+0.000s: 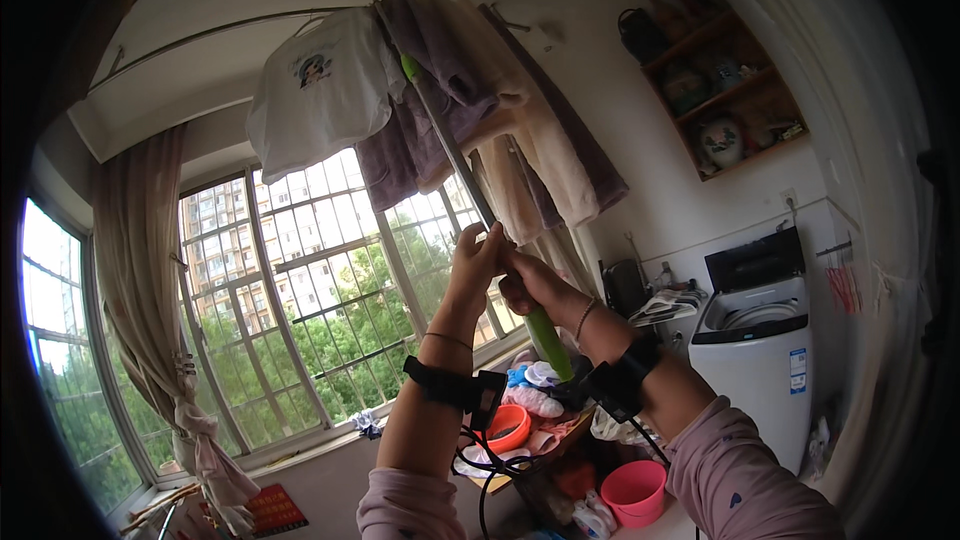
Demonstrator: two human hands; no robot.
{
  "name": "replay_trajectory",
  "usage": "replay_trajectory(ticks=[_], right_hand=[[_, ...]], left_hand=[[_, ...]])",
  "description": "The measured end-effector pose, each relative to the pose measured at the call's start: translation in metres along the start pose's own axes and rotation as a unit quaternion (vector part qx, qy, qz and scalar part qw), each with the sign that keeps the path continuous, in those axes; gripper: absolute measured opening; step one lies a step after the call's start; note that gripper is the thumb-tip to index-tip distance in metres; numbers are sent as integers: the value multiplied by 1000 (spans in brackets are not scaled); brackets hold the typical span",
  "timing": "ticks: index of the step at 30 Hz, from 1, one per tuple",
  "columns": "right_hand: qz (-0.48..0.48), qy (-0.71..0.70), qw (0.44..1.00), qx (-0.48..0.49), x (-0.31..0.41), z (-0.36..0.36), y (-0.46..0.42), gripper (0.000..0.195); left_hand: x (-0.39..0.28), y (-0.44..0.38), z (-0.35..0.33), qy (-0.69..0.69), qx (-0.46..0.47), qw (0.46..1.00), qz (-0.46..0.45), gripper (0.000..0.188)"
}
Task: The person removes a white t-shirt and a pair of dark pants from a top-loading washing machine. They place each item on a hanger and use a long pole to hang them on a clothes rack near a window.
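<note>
Both hands grip a long clothes pole (451, 146) with a green handle (548, 345). My left hand (478, 262) is wrapped around its shaft; my right hand (538, 283) holds it just above the green grip. The pole slants up and to the left, and its tip reaches the metal hanging rail (217, 33) near the ceiling. Whether the tip hooks anything there, I cannot tell. Beside the upper pole hangs a white T-shirt (319, 94) with a printed figure. Purple fleece clothing (442, 64) and cream fleece clothing (551, 176) hang to its right.
A barred window (330, 307) runs behind, with a tied curtain (139, 262) at left. Below my arms, a table (564, 448) bears clothes and an orange basin (508, 427). A pink bucket (634, 493), an open top-loading washing machine (754, 367) and a wall shelf (724, 97) are at right.
</note>
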State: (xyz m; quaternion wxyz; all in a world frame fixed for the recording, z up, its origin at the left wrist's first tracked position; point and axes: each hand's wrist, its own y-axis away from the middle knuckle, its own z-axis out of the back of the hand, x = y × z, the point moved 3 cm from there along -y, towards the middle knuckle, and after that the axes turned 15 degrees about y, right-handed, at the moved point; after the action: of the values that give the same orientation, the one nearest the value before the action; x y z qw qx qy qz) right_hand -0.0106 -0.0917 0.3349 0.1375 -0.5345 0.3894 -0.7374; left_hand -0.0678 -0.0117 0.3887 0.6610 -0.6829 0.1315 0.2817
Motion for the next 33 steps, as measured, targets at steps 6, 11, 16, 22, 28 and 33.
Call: replay_trajectory(ticks=[6,11,16,22,28,33], right_hand=[[-18,-2,1000,14,8,11,6,38],[-26,11,999,-19,11,12,6,37],[-32,58,996,-60,10,14,10,39],[-15,67,996,-63,12,17,7,40],[9,60,997,-50,11,25,-28,42],[57,85,994,-45,8,19,-45,52]], left_hand=[[5,-4,-9,-16,-44,999,0,35],[4,-6,-12,-26,-23,999,8,31],[10,-6,-13,-10,11,999,35,28],[12,-10,-15,1,3,999,36,27],[4,-36,-5,-43,-33,998,11,27],[6,-50,19,-28,10,1000,-5,27]])
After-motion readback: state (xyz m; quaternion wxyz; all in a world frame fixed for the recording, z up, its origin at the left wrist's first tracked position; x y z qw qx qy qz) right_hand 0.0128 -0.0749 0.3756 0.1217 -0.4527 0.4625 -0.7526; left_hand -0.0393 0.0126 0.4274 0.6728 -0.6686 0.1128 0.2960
